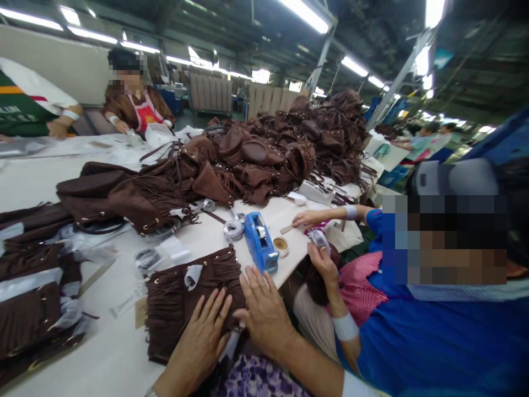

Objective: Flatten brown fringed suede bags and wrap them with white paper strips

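A dark brown fringed bag [176,306] lies flat on the white table in front of me. My left hand [209,325] rests on its front with the fingers stretched out. At the bag's right edge, my right hand [264,309] is spread, its fingertips close to the fringe. A white wrapped piece [193,277] sits near the bag's top, by the metal eyelets. A tan tag [141,312] pokes out at the left side. Just beyond my right hand stands a blue tape dispenser [261,242], with a roll of tape [281,246] beside it.
Brown bags [248,160] are heaped across the table's far side, and more fringed bags [37,309] lie at left. A co-worker in blue [433,336] sits close on my right, holding a wrapped piece. Coiled wrapped straps [233,229] lie near the dispenser. Two people work at far left.
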The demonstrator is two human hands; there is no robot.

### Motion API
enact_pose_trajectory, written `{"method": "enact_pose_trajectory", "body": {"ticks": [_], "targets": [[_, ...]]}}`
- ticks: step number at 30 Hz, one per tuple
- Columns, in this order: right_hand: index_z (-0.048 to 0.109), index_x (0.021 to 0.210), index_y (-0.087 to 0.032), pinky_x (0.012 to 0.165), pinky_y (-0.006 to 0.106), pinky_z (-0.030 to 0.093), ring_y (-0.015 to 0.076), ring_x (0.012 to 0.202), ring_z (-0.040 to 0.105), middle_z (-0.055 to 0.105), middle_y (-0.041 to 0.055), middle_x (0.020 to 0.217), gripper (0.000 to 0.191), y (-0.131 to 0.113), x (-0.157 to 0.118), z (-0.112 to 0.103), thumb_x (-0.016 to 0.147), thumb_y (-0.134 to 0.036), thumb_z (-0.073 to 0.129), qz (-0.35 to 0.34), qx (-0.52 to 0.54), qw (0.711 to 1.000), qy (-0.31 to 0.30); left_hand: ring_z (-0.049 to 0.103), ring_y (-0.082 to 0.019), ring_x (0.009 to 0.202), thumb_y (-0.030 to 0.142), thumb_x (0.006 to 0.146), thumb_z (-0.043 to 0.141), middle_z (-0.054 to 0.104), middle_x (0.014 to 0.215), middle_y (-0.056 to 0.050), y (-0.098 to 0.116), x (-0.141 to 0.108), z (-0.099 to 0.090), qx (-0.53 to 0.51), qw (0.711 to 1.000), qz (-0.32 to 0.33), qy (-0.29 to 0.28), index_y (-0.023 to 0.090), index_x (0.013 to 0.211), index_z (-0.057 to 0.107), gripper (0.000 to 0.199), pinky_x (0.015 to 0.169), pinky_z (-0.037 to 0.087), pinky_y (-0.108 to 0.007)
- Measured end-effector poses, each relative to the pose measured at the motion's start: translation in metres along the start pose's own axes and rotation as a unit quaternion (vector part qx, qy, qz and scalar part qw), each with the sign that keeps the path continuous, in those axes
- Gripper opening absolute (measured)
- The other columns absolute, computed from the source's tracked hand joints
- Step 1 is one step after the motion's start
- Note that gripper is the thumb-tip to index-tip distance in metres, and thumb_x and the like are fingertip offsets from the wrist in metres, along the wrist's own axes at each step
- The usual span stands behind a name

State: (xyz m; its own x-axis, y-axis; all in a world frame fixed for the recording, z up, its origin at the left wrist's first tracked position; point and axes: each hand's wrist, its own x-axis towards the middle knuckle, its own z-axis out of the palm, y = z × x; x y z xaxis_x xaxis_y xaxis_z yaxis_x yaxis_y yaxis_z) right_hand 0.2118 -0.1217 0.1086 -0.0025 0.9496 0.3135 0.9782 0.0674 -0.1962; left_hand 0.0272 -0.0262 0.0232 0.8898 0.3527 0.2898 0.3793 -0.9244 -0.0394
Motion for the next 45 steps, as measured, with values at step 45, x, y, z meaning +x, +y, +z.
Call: {"method": "enact_pose_trajectory", "body": {"ticks": [45], "targets": [[0.052, 0.137, -0.010, 0.109, 0.052, 0.044, 0.0288, 0.136, 0.047, 0.054, 0.0200, 0.141, 0.040, 0.011, 0.088, 0.080, 0.099, -0.020, 0.043, -0.050, 0.033, 0.997, 0.038, 0.034, -0.037, 0.144, 0.040, 0.077, 0.062, 0.042, 0.152, -0.023, 0.012, -0.048, 0.027, 0.119, 0.961, -0.212, 0.135, 0.009, 0.152, 0.025, 0.089, 0.111, 0.036, -0.052]]}}
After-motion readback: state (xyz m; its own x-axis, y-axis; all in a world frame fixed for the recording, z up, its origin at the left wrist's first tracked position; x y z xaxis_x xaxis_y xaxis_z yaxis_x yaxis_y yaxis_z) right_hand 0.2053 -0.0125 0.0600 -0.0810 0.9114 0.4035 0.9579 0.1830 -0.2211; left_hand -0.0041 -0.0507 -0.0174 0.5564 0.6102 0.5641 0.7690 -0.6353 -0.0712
